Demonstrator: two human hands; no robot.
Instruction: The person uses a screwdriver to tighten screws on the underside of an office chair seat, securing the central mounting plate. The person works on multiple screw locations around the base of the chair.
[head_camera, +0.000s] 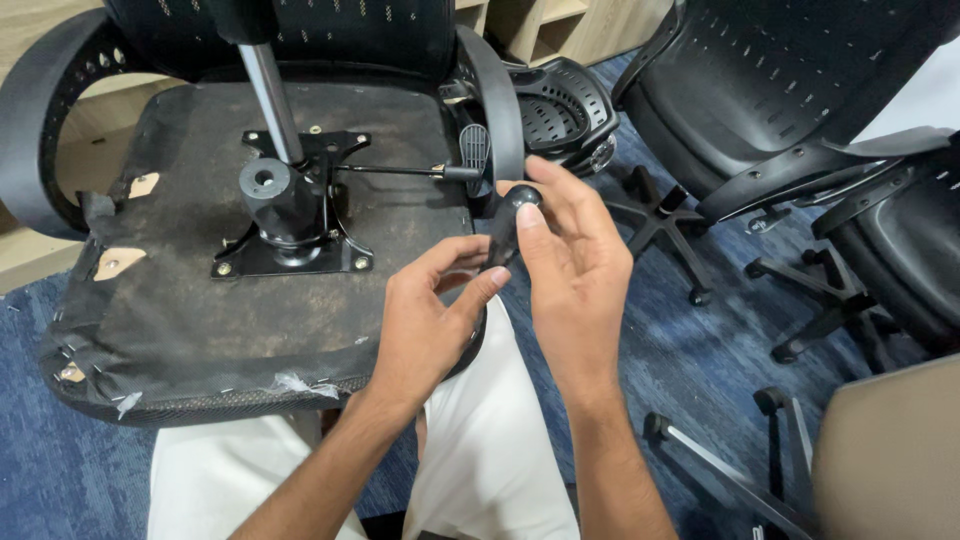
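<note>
A black tool handle (512, 225) is gripped jointly by the left hand (430, 320) and right hand (565, 260), at three o'clock of the mechanism plate (290, 215). The plate is seen already mounted on the upturned seat (200, 320); the tool is not yet applied to it.

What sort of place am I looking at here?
Probably an office or a workroom where office chairs are repaired. An upturned chair seat with its metal mechanism exposed lies in front of the person, more black chairs and loose star bases stand on blue carpet, and wooden shelving lines the back.
</note>
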